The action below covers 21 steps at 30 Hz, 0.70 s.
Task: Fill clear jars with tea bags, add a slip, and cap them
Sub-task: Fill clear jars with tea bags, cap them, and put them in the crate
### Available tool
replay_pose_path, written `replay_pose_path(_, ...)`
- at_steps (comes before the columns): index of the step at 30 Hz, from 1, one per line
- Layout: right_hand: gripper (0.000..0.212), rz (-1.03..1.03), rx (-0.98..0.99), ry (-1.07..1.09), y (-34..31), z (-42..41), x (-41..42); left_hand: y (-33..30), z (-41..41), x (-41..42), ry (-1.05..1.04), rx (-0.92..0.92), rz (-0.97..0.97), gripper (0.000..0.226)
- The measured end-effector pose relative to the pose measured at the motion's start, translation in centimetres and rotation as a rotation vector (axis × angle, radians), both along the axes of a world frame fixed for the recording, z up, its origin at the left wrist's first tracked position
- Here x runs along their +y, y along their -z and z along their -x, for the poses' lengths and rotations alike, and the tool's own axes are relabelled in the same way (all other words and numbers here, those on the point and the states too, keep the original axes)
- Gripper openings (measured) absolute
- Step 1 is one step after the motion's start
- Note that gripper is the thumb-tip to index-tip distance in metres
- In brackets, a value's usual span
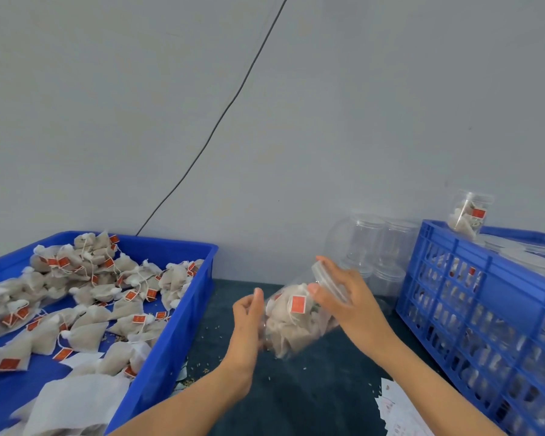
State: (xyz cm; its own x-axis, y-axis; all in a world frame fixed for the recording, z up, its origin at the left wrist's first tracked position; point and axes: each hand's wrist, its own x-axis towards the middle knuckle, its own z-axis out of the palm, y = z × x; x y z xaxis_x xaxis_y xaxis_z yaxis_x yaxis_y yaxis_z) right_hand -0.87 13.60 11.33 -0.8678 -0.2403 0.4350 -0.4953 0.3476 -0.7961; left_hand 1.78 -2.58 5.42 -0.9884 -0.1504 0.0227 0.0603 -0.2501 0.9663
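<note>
In the head view, a clear jar packed with tea bags was held in the air above the dark table top, between a blue tray on the left and a blue crate on the right. The jar was tilted: its long axis ran from lower left to upper right, the base pointing down toward the person and the mouth pointing up and away to the right. A red tag on one of the bags inside faced the camera through the wall.

The base end of the jar was gripped by the left hand, whose fingers were curled round its lower side. The clear lid sat at the jar's mouth and was grasped by the right hand, thumb on the near edge and fingers wrapped over the far edge. Whether the lid was fully seated could not be told.

Loose tea bags with red tags were heaped in the tray. Empty clear jars were stacked against the wall behind the hands. A filled jar was perched on the crate's far rim. Paper slips lay on the table near the right forearm. A black cable ran down the grey wall.
</note>
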Motion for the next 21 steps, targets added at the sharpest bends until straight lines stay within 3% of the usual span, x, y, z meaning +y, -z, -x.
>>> replay_pose_path(2, 0.067, 0.015, 0.008, 0.012, 0.0, -0.2, -0.1, 0.2, 0.1, -0.2, 0.106, -0.104, -0.163, 0.059)
replay_pose_path(4, 0.078, -0.029, -0.007, 0.046, 0.2, -0.3, -0.4, 0.4, 0.0, -0.1, 0.195, -0.149, -0.209, 0.064)
replay_pose_path(9, 0.087, -0.060, -0.064, 0.017, 0.7, -0.3, -1.0, 0.4, 0.3, -0.6, 0.263, -0.198, -0.392, 0.059)
replay_pose_path(14, 0.103, -0.173, 0.050, -0.075, 0.1, -0.8, -1.2, -0.2, 1.0, -1.4, 0.269, -0.176, -0.369, 0.056)
replay_pose_path(19, 0.057, -0.388, 0.392, -0.161, -0.3, -1.2, -0.7, -0.1, 1.0, -1.5, 0.426, -0.374, -0.352, 0.059)
replay_pose_path(21, 0.050, -0.411, 0.448, -0.205, -0.5, -1.0, -0.4, 0.0, 1.1, -1.5, 0.495, -0.412, -0.295, 0.058)
